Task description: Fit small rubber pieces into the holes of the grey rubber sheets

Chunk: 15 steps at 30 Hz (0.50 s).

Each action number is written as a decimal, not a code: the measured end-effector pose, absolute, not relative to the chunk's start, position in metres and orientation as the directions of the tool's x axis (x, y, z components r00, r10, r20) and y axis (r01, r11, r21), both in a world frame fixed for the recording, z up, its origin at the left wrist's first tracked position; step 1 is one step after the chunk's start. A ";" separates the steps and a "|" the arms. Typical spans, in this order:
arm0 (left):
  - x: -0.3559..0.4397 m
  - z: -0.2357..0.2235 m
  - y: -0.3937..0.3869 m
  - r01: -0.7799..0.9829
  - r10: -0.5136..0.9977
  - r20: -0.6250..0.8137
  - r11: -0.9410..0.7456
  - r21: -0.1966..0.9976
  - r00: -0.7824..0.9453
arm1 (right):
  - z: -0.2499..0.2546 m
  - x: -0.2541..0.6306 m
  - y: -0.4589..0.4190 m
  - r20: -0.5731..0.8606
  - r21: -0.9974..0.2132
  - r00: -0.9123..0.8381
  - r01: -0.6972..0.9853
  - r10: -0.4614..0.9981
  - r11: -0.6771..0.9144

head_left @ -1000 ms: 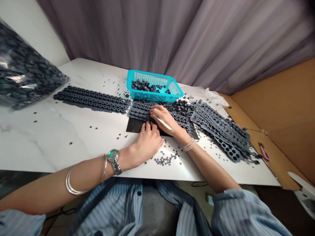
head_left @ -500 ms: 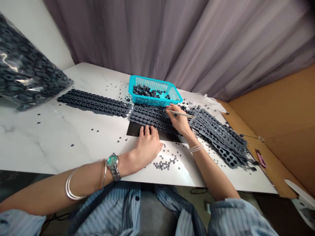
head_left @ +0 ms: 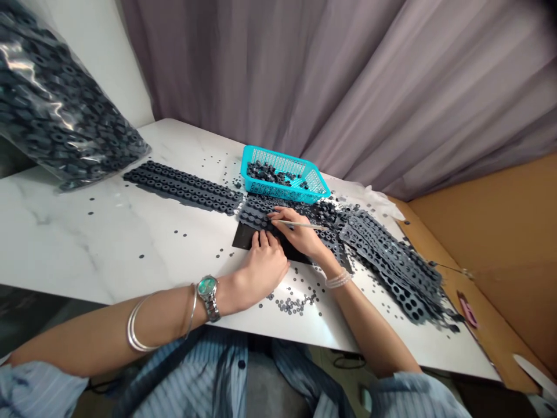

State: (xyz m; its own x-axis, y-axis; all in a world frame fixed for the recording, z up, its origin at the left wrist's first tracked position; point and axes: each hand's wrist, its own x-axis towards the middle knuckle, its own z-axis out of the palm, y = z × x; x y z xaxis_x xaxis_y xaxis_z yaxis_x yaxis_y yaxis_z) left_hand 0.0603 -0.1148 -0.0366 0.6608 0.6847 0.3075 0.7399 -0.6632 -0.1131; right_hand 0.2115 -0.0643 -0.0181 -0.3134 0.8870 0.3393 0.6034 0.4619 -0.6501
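Note:
My right hand [head_left: 301,237] pinches a thin pale stick [head_left: 300,224], its tip over a dark rubber sheet of moulded rings [head_left: 256,212]. That sheet rests on a black mat [head_left: 244,235], partly hidden under my hand. My left hand [head_left: 266,264] lies flat with fingers stretched out, fingertips at the near edge of the mat and sheet. Another sheet of joined rings [head_left: 185,187] extends to the left. Small dark discs [head_left: 292,305] are scattered on the table in front of my hands.
Behind the mat stands a turquoise basket [head_left: 285,190] holding loose dark rubber parts. A large clear bag [head_left: 65,110] of similar parts leans at the left. Stacked perforated sheets [head_left: 391,261] lie at the right, near a pink cutter [head_left: 467,309] on a cardboard edge.
My right hand has moved left along the sheet with the stick, nearer my left hand. The left hand stays flat by the mat. The whole view has shifted slightly.

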 end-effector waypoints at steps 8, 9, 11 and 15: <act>0.060 -0.036 -0.115 0.743 0.681 0.323 -0.657 -0.128 0.657 | -0.020 0.206 -0.062 0.359 -0.591 -0.330 0.644 0.873 0.486; 0.060 -0.035 -0.115 0.739 0.677 0.321 -0.660 -0.132 0.662 | -0.022 0.205 -0.062 0.362 -0.580 -0.335 0.650 0.870 0.491; 0.060 -0.034 -0.115 0.730 0.670 0.311 -0.670 -0.137 0.674 | -0.025 0.204 -0.060 0.371 -0.557 -0.346 0.660 0.862 0.504; 0.060 -0.031 -0.117 0.729 0.674 0.299 -0.671 -0.136 0.676 | -0.030 0.201 -0.057 0.428 -0.514 -0.322 0.682 0.845 0.520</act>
State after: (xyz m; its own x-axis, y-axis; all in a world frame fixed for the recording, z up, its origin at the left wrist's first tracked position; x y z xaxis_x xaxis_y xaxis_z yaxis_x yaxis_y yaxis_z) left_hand 0.0598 -0.1172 -0.0309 0.6755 0.6742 0.2986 0.7293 -0.6706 -0.1359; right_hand 0.2014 -0.0567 -0.0299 -0.3219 0.8447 0.4277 0.6822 0.5202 -0.5138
